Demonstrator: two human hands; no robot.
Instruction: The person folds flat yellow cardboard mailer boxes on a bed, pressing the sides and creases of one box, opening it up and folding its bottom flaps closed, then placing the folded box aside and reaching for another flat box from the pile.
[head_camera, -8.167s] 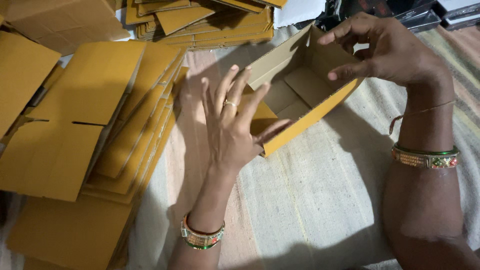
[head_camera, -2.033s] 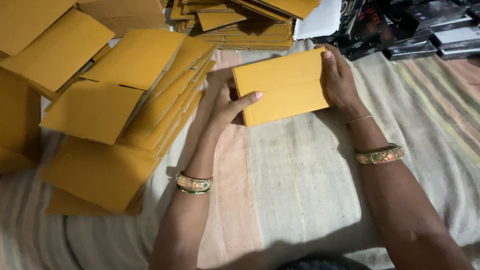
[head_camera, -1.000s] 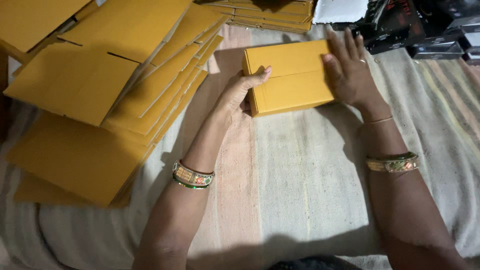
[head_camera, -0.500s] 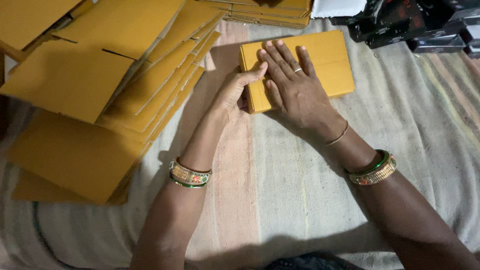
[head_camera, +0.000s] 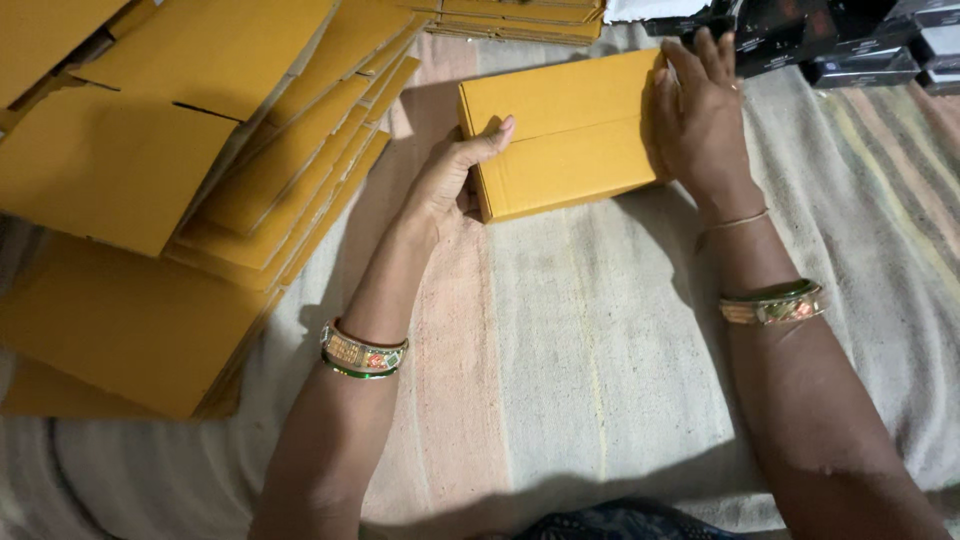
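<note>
A closed yellow cardboard box (head_camera: 565, 130) lies flat on the striped cloth (head_camera: 600, 330) at the upper middle. My left hand (head_camera: 455, 175) presses against the box's left end, thumb on its top edge. My right hand (head_camera: 700, 115) lies flat over the box's right end, fingers spread. Both wrists wear bangles.
A large fanned pile of flat yellow cardboard blanks (head_camera: 170, 170) covers the left side. More flat blanks (head_camera: 520, 18) are stacked at the top. Dark boxes (head_camera: 850, 40) sit at the top right. Bare cloth lies in front of the box.
My right hand slid from the middle of the box's top to its right end. The left hand stays at the left end. The box is folded closed, unlike the open one seen earliest.
</note>
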